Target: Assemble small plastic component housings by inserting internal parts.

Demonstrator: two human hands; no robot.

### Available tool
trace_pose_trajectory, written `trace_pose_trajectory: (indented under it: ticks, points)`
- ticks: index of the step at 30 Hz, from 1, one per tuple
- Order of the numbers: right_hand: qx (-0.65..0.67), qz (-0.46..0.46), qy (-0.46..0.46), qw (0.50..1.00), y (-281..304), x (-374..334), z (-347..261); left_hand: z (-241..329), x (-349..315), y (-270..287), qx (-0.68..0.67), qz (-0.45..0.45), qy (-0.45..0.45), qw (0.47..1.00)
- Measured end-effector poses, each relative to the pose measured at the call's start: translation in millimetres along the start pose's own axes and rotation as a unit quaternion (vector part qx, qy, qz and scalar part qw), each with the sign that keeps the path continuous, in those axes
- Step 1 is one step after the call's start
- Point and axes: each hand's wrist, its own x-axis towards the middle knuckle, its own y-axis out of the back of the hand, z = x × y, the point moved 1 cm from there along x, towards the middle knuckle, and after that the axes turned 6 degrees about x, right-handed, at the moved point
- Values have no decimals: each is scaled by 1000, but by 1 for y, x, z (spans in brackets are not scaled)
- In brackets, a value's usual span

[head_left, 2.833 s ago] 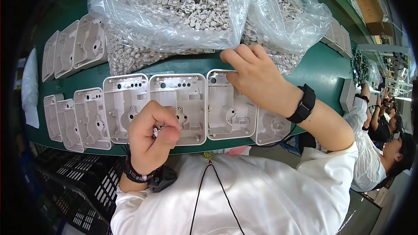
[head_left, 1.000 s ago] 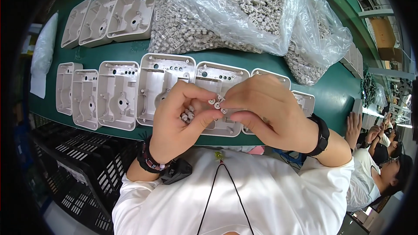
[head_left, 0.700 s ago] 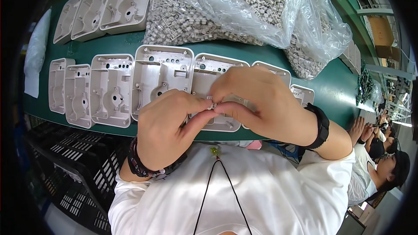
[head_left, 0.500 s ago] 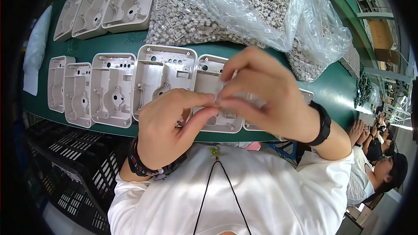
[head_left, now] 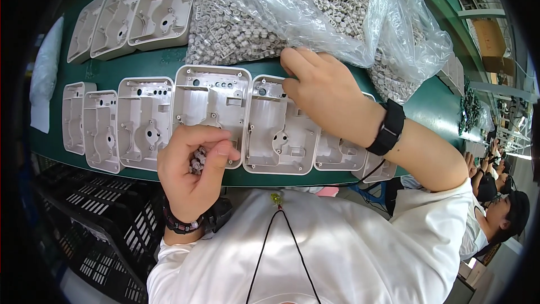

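Note:
My left hand [head_left: 188, 183] is curled in front of the row of housings, with several small grey plastic parts [head_left: 198, 160] cupped in its palm. Its thumb and forefinger come together at the tips, beside the lower edge of a pale grey plastic housing [head_left: 233, 81]. Over the upper edge of the neighbouring housing [head_left: 267, 121] reaches my right hand [head_left: 326, 90], fingers bent and closed. Whatever its fingertips pinch is hidden under the hand. Each housing is an open shell with round holes along its far wall and a stepped inner wall.
Clear plastic bags [head_left: 236, 34] full of small grey parts lie behind the row. More housings [head_left: 163, 11] stand at the far left, near a wrapped plastic bundle [head_left: 48, 73]. Black crates [head_left: 95, 225] are below the table's left edge. Another person [head_left: 500, 219] sits on the right.
My hands, together at the fingertips before, have come apart. The right one moved up to a housing's far edge; the left turned slightly and moved left and down, showing the parts in its palm.

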Motion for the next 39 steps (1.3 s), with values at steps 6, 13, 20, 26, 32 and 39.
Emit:
trace_pose_trajectory:
  ticks: [6,13,20,26,32,39]
  points:
    - [28,-15,6,999,4,-2,1,-1,1,-3,-26,-12,-13,1000]
    - [23,-34,37,998,9,-9,10,-1,2,-8,-20,-14,-51,998]
    - [123,28,-11,992,25,-12,-6,-6,5,-2,-160,-16,50,986]
    - [200,130,67,969,39,5,-69,0,9,-12,-191,-59,110,974]
    - [244,142,98,954,25,19,-76,4,9,-10,-160,-60,77,982]
    - [248,166,67,952,34,18,-71,-7,6,-4,-206,-65,68,974]
